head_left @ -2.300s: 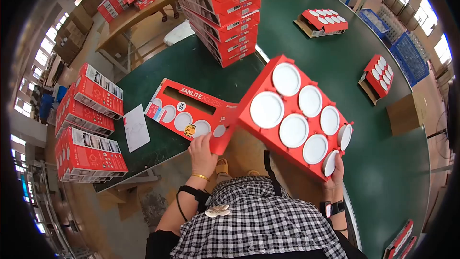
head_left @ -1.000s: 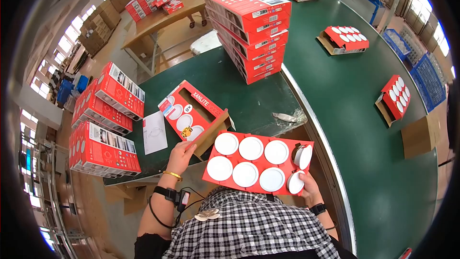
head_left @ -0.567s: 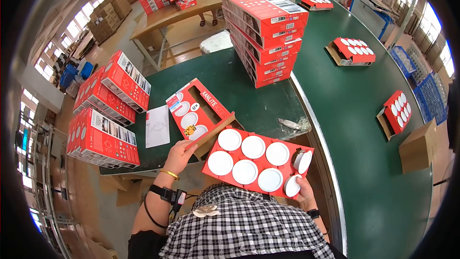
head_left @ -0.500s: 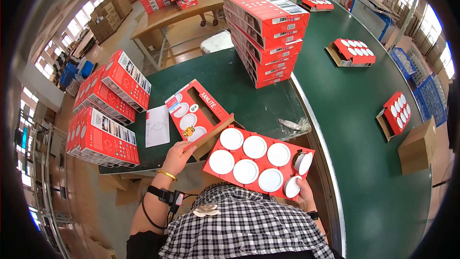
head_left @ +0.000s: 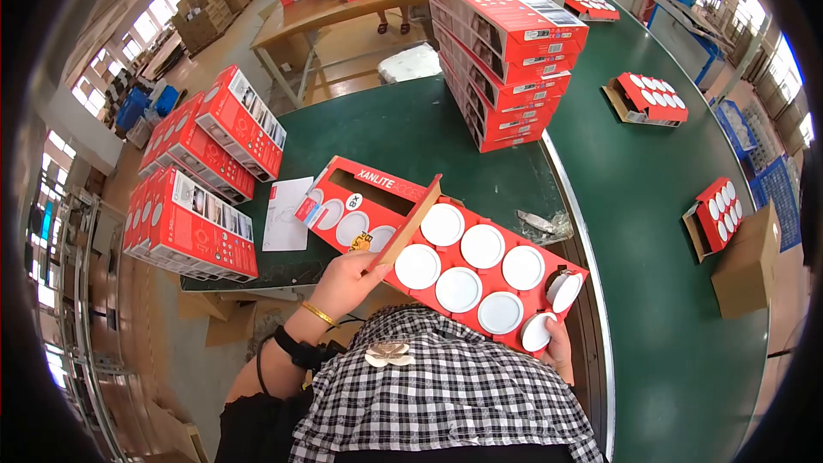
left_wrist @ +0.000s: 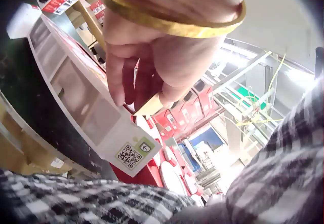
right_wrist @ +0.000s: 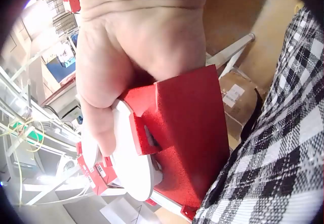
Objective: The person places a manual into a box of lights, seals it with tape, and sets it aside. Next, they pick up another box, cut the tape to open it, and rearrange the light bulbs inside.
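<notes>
My left hand [head_left: 347, 283] pinches the raised cardboard end flap [head_left: 416, 223] of a red XANLITE box [head_left: 386, 178], which lies angled on the green table with a cut-out window in its face. In the left wrist view, the left hand [left_wrist: 152, 57] has thumb and fingers on the panel's edge. My right hand [head_left: 559, 347] grips the far right end of a red cardboard tray [head_left: 512, 341] bearing two rows of round white light fittings [head_left: 417, 267]. The two rightmost fittings tilt upward; fingers overlap one in the right wrist view. The tray's left end meets the box's open end.
A tall stack of red boxes [head_left: 514, 43] stands behind. More red boxes [head_left: 206, 219] and a white leaflet [head_left: 287, 214] are at left. Filled trays [head_left: 656, 99] and a brown carton [head_left: 746, 266] sit on the right green surface. A plastic scrap [head_left: 544, 225] lies near the table's edge.
The tray has come down from a steep tilt and swung left, its left end now at the box. My left hand has shifted to the flap, and the box has turned slightly.
</notes>
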### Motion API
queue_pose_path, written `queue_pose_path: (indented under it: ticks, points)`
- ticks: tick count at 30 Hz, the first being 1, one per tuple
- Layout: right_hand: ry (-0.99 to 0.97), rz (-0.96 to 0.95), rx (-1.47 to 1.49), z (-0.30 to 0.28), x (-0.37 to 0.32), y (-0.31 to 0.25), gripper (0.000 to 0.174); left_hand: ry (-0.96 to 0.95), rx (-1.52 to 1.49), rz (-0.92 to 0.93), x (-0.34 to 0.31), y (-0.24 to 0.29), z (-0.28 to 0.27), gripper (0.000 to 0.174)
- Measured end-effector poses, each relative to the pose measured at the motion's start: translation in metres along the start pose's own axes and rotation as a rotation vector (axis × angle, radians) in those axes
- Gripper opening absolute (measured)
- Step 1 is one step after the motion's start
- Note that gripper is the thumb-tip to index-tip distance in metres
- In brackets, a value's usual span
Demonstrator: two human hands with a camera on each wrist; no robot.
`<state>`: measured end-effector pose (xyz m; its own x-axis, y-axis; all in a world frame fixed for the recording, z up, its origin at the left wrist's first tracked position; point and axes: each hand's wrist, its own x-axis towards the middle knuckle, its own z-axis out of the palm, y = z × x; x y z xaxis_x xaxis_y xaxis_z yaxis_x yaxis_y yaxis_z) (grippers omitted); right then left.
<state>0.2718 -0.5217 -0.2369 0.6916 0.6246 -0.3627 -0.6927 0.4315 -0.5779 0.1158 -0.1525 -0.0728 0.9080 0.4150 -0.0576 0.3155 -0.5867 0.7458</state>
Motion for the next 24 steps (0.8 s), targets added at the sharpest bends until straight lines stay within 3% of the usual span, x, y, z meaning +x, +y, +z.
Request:
queue_pose_path:
  ticks: [4,9,14,17,24]
  points:
    - [0.006,-0.007,0.018,0.014,0.003,-0.003,0.066,0.088,0.023,0.001,0.006,-0.004,0.019,0.029]
    - [0.011,-0.010,-0.001,0.030,0.003,-0.010,0.068,0.073,0.007,-0.021,0.009,-0.003,0.018,0.028]
    - [0.101,0.023,-0.009,0.038,0.001,-0.009,0.056,0.085,0.005,-0.063,0.004,-0.005,0.025,0.026]
    - [0.158,0.052,-0.030,0.040,-0.001,-0.007,0.045,0.161,-0.073,0.017,0.006,-0.016,0.036,0.026]
    - [0.269,0.073,-0.045,0.038,-0.012,-0.008,0.036,0.042,-0.058,-0.004,0.018,-0.026,0.054,0.026]
